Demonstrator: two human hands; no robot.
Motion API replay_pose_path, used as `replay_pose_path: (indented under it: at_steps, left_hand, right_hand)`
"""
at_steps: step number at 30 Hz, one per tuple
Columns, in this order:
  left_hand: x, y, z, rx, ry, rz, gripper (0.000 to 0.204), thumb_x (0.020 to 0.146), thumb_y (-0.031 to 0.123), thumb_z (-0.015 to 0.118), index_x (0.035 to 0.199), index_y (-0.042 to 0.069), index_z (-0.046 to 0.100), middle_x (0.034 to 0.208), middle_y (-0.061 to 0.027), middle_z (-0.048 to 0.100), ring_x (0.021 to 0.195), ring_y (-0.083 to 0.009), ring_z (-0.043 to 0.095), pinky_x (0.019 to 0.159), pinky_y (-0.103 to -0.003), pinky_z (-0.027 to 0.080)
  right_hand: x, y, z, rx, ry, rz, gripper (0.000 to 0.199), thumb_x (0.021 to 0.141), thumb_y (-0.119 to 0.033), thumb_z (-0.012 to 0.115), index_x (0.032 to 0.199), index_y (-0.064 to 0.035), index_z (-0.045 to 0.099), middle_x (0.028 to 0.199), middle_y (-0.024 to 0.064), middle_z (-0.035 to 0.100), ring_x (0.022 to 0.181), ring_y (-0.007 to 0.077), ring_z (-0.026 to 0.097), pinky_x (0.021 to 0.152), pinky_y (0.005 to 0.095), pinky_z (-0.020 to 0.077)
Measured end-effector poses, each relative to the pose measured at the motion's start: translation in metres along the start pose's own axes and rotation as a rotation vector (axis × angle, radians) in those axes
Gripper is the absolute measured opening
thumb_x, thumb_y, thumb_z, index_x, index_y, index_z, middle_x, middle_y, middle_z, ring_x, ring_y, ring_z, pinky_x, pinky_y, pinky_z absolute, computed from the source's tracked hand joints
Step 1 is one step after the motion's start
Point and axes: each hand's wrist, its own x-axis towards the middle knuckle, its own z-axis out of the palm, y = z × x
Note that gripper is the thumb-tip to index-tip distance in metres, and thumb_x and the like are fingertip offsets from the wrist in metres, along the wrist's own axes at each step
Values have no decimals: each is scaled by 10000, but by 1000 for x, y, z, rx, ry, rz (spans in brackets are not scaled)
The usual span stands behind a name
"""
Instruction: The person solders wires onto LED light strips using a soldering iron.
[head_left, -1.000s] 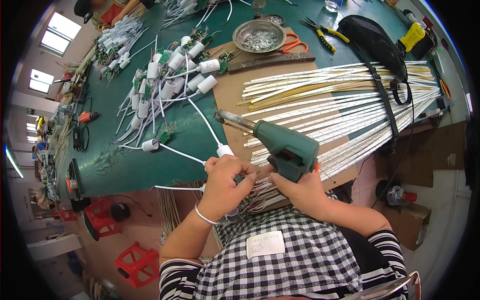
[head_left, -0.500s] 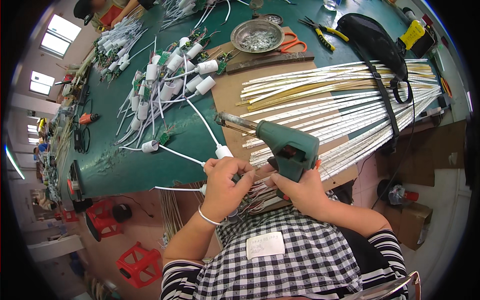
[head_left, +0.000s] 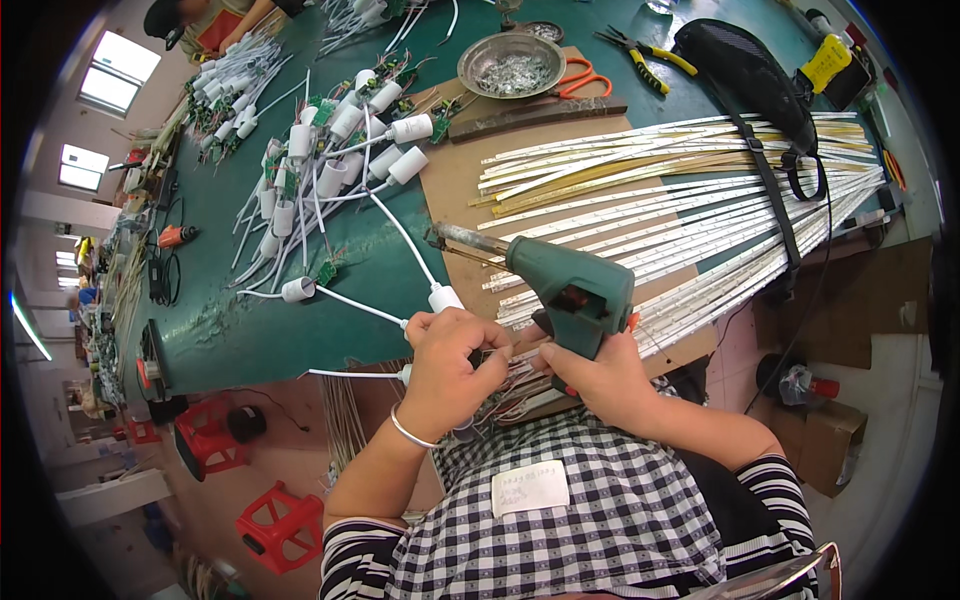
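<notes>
In my right hand [head_left: 605, 385] is the pistol-style handle of a green soldering gun [head_left: 572, 275], its metal barrel pointing left over the brown board. My left hand [head_left: 455, 360] is closed, thumb and forefinger pinched together; what lies between them is hidden. Right behind its knuckles a white cylindrical cap [head_left: 445, 297] on a white cable shows, and two more white cables run in at its left side. Thin wires [head_left: 515, 385] and strip ends lie between both hands at the table's front edge.
Piled white caps with cables and green circuit boards [head_left: 330, 175] lie at left. Behind the board sit a metal bowl [head_left: 512, 66], orange-handled scissors [head_left: 585, 78] and yellow-handled pliers [head_left: 645, 60]. Long LED strips [head_left: 640, 225] spread rightward under a black strap [head_left: 770, 190]. A co-worker's arm [head_left: 250, 20] is at far left.
The whole view has shifted slightly, with the table's things a little higher and to the left. My hands and the soldering gun keep nearly the same pose.
</notes>
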Motion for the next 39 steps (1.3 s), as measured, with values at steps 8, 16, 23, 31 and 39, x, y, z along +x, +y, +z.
replay_pose_path:
  at_steps: [8,16,23,31,39]
  left_hand:
    - [21,10,-40,433,373,170,60,734,135,667,723,153,611,631,51,545,670,-163,524,787,-375,293]
    - [22,2,-4,257,-44,141,31,742,131,673,742,131,642,662,8,576,638,-175,512,738,-347,299]
    - [27,-4,8,362,-14,191,50,739,133,664,745,132,614,692,5,596,670,-184,545,740,-356,301]
    - [23,-11,6,350,-69,146,53,745,144,671,741,135,619,680,4,594,678,-179,556,745,-354,295]
    - [20,-11,6,285,-23,116,58,722,136,681,717,141,623,641,25,559,672,-176,520,768,-357,286]
  right_hand:
    - [-14,-10,-23,-20,84,61,269,851,-37,590,1105,49,565,990,93,664,771,105,625,667,236,499]
    - [-53,7,-58,-26,176,51,324,850,16,551,1170,50,507,1084,151,628,809,159,627,703,276,508]
    - [-72,3,-74,-136,79,122,371,846,20,587,1208,23,508,1071,101,641,837,120,632,762,269,539]
    - [-76,15,-83,-227,44,36,305,829,30,587,1132,-4,592,964,68,670,799,98,629,712,242,515]
    - [-76,10,-104,-623,-208,-15,315,784,-141,653,1079,-36,623,1067,127,653,870,241,655,782,314,502]
